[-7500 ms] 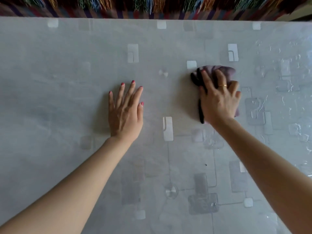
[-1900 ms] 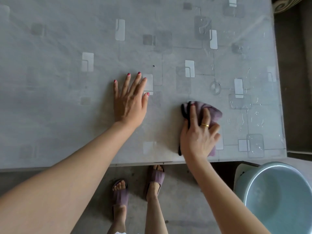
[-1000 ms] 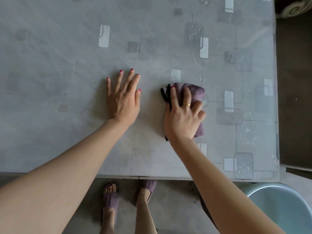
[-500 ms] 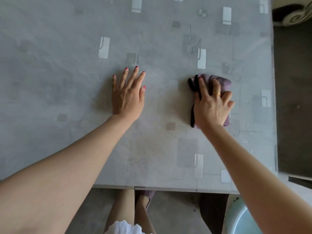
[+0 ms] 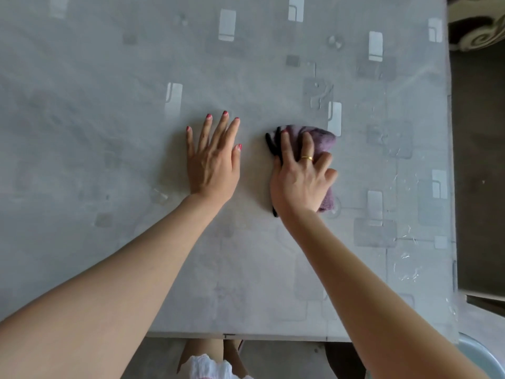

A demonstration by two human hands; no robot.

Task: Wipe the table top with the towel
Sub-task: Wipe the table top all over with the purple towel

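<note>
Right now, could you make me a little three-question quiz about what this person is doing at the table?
1. True or false: the left hand holds the towel.
2. Which hand wears the gold ring?
3. The towel is: A) green, B) purple with a black edge, C) white.

Key: 1. False; it lies flat on the table top, and the right hand presses the towel. 2. The right. 3. B.

Towel (image 5: 317, 138) on table top (image 5: 109, 132); basin (image 5: 481, 354) right-front.
</note>
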